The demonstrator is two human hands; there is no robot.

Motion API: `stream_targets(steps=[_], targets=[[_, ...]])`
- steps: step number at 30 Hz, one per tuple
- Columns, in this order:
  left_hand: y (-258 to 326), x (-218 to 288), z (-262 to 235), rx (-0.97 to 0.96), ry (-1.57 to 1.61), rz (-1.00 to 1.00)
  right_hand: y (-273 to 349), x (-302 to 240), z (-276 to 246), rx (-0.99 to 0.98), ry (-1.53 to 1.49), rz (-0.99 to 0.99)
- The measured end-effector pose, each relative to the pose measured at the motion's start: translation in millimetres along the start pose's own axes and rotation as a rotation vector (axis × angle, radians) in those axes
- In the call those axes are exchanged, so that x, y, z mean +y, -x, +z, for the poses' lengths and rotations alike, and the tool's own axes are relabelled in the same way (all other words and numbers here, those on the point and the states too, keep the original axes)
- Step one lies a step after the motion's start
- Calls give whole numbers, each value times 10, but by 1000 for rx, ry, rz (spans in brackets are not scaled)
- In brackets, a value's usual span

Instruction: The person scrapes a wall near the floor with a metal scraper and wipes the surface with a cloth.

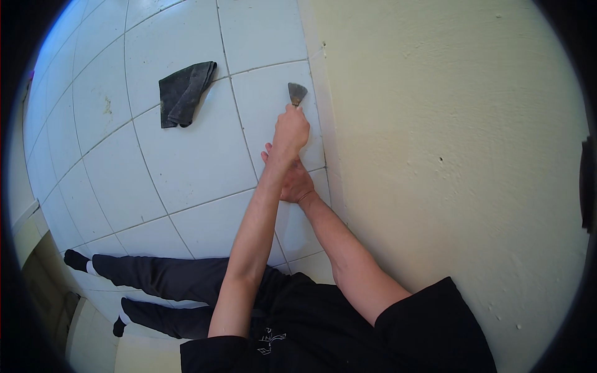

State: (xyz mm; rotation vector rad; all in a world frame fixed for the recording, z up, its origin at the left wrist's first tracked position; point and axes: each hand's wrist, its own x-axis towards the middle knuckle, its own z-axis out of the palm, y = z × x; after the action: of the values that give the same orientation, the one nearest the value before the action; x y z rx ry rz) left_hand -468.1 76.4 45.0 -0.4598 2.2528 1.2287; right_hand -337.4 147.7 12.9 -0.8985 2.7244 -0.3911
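My left hand (291, 132) is closed around the handle of a small scraper, whose grey metal blade (297, 92) fans out above the fist and rests on a white floor tile (273, 87) close to the wall's base. My right hand (297, 184) lies just below it with fingers spread, pressed on the tiled floor and partly hidden behind my left wrist. Both forearms are bare and reach up from the lower edge.
A folded dark grey cloth (184, 93) lies on the tiles to the left of the scraper. A cream textured wall (448, 155) fills the right side, with a white skirting strip (318, 81) along its base. My legs in dark trousers (161, 280) stretch out at the lower left.
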Motion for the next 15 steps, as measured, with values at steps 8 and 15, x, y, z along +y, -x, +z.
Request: stream_targets(steps=[8, 15], targets=[[-21, -150, 257, -67, 190, -51, -58, -4, 5, 6, -85, 22], [-384, 237, -102, -38, 251, -39, -18, 14, 49, -3, -68, -3]])
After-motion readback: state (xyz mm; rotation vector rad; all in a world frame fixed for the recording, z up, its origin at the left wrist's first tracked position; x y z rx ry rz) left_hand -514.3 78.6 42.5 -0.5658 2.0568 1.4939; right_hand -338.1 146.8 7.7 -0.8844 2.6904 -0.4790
